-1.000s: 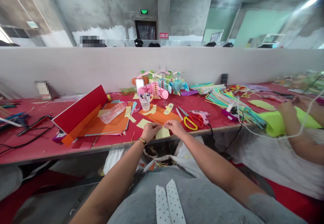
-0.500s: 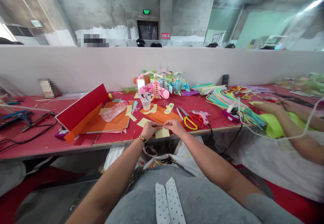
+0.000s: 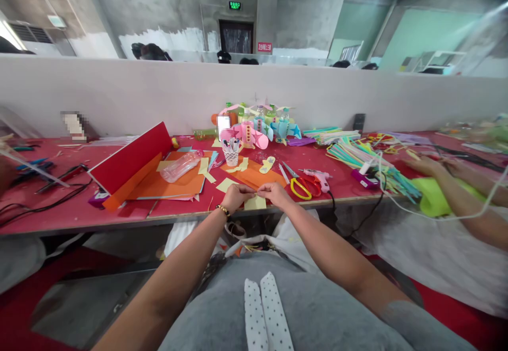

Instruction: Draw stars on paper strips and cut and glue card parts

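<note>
At the table's front edge, my left hand [image 3: 235, 196] and my right hand [image 3: 275, 194] meet fingertip to fingertip, both pinched closed. Whatever lies between the fingertips is too small to make out. Just below them, a pale yellow paper piece [image 3: 255, 204] rests at the edge. Behind my hands is a sheet of orange paper [image 3: 256, 178], with a cut yellow paper shape [image 3: 267, 164] by it. Scissors with a yellow handle [image 3: 300, 188] lie right of my right hand, beside a pink glue gun [image 3: 320, 178].
A patterned cup of pens [image 3: 230, 156] stands behind the paper. Farther back are bottle-and-paper airplanes [image 3: 248, 131]. Left lie a transparent pink bottle [image 3: 182, 165] and a propped red board [image 3: 133, 155]. Colored strips [image 3: 351, 152] and a co-worker's arm [image 3: 456, 187] are on the right.
The view has tilted down slightly, so the scene sits a little differently in the frame. My hands stay together at the table edge, with only a slight finger shift.
</note>
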The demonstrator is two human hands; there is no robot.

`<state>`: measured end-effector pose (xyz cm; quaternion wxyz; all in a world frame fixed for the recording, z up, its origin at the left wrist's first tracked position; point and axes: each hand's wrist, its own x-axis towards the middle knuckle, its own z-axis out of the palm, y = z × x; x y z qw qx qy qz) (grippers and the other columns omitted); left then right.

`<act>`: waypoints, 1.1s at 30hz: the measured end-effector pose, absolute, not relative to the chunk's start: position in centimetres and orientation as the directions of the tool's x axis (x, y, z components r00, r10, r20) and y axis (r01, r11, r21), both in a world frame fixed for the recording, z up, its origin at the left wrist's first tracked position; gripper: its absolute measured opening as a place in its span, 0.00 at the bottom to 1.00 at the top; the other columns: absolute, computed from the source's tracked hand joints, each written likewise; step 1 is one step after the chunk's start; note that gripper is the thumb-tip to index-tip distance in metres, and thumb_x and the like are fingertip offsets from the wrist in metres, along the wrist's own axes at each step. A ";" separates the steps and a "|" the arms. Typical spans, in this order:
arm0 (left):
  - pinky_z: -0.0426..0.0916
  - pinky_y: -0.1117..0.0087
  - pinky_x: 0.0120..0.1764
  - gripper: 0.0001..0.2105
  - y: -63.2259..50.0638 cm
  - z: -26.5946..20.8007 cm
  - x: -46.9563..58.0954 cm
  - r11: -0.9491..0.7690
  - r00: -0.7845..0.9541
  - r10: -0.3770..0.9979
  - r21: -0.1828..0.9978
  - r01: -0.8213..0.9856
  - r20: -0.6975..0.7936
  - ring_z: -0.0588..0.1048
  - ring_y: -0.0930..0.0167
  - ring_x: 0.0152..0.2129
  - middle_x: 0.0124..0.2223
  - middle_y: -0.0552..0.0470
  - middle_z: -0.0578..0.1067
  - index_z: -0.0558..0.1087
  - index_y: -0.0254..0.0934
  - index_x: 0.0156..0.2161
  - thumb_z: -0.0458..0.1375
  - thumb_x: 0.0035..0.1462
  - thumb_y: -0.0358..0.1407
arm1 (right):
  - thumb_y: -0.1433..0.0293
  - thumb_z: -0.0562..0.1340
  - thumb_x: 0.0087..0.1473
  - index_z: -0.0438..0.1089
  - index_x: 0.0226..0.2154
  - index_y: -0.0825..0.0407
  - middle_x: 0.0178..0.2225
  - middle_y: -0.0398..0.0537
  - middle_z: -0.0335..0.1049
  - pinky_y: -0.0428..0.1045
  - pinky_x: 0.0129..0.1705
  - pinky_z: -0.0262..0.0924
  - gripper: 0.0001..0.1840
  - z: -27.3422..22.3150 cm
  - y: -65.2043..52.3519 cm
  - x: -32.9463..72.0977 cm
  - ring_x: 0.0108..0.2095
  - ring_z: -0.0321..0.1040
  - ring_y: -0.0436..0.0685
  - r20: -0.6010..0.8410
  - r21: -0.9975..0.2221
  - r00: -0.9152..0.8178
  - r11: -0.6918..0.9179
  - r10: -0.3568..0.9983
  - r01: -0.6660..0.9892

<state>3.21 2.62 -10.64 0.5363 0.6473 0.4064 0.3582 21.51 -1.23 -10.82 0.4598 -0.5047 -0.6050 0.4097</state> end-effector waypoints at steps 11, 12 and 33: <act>0.69 0.71 0.31 0.17 3.0 -10.8 3.1 -0.122 0.415 0.909 0.980 0.158 0.046 0.76 0.68 0.27 0.30 0.48 0.80 0.80 0.33 0.35 0.68 0.41 0.43 | 0.62 0.68 0.42 0.75 0.28 0.54 0.21 0.41 0.71 0.46 0.30 0.58 0.12 -11.3 -1.1 21.7 0.23 0.63 0.50 0.158 -0.969 -0.036 0.162 0.987 0.185; 0.69 0.71 0.31 0.17 3.1 -10.8 3.1 -0.123 0.418 0.907 0.980 0.156 0.047 0.76 0.68 0.27 0.30 0.48 0.80 0.80 0.33 0.35 0.68 0.41 0.44 | 0.62 0.68 0.42 0.75 0.28 0.54 0.21 0.41 0.71 0.46 0.30 0.58 0.12 -11.3 -1.1 21.7 0.23 0.64 0.50 0.159 -0.970 -0.032 0.163 0.987 0.182; 0.70 0.70 0.31 0.12 2.6 -10.2 2.8 -0.086 0.432 0.901 0.994 0.072 0.047 0.75 0.70 0.23 0.27 0.48 0.79 0.80 0.32 0.29 0.70 0.35 0.35 | 0.58 0.68 0.38 0.76 0.29 0.52 0.27 0.46 0.76 0.50 0.35 0.63 0.16 -11.4 -1.2 21.5 0.29 0.70 0.55 0.130 -0.965 -0.041 0.136 0.991 0.224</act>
